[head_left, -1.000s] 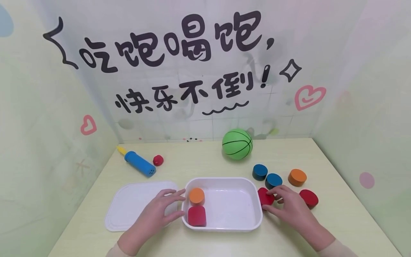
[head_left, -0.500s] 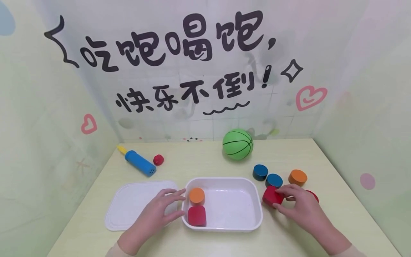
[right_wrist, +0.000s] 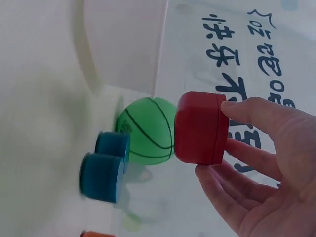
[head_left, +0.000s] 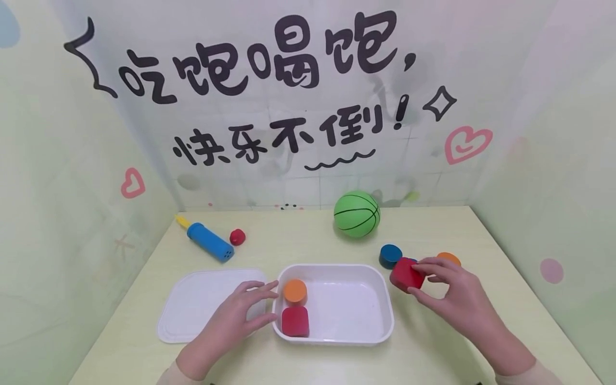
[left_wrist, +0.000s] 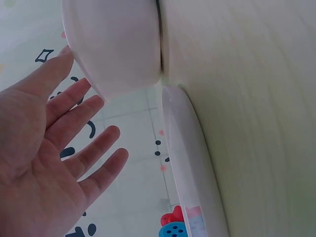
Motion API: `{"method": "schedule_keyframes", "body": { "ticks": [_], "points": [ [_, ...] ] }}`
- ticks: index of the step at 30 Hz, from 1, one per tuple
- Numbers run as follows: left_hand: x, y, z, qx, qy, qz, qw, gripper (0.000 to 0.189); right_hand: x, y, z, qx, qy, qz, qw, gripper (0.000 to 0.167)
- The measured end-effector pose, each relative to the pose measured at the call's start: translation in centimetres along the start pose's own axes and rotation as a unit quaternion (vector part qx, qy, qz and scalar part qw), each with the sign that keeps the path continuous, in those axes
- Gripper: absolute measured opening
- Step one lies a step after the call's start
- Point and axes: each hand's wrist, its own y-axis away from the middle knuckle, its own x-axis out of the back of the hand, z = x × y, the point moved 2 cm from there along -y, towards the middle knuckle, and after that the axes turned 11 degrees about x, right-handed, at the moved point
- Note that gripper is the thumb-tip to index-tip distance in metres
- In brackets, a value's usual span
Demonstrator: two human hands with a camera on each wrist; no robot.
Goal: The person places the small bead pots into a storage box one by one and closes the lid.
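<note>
My right hand [head_left: 459, 299] pinches a red rounded-square block [head_left: 406, 274] between thumb and fingers, raised off the table just right of a white tub [head_left: 344, 313]. In the right wrist view that block [right_wrist: 200, 128] hangs clear of the two blue round blocks [right_wrist: 102, 178]. Inside the tub, along its left end, lie an orange round block [head_left: 295, 291] and another red rounded-square block [head_left: 295, 321]. My left hand [head_left: 236, 313] has its fingers spread and relaxed, fingertips right at the tub's left rim, with nothing held; the left wrist view shows its palm [left_wrist: 29, 163].
A flat white lid [head_left: 192, 307] lies left of the tub, partly under my left forearm. Behind it are a blue hand pump [head_left: 212, 241] and a small red object [head_left: 237, 237]. A green ball [head_left: 357, 214] stands at the back. An orange round block [head_left: 449, 259] peeks out behind my right hand.
My right hand has lifted the red block from beside the tub, first rightward, then up. It now covers the red round block at the right. The left hand stays put.
</note>
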Motion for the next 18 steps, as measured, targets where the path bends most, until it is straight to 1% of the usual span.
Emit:
{"method": "schedule_keyframes", "body": {
  "ticks": [3,6,10,15,18],
  "points": [
    [0.1,0.0,0.1,0.002,0.004,0.000,1.0000,0.046,-0.6,-0.5,-0.9,0.016,-0.006,0.004,0.9998,0.045],
    [0.0,0.0,0.1,0.003,0.006,-0.001,1.0000,0.046,-1.5,-1.1,-1.7,0.032,-0.020,-0.007,0.9993,0.048],
    [0.0,0.1,0.0,0.002,0.006,-0.001,1.0000,0.046,-3.0,-1.9,-2.8,0.038,-0.050,-0.037,0.9973,0.048],
    [-0.1,0.1,0.1,0.002,0.005,0.001,1.0000,0.046,-5.1,-2.8,-3.9,0.055,-0.082,-0.075,0.9923,0.045],
    [0.0,0.1,0.0,0.002,0.007,0.001,1.0000,0.046,-6.3,-3.4,-4.3,0.049,-0.094,-0.105,0.9889,0.042]
  ]
}}
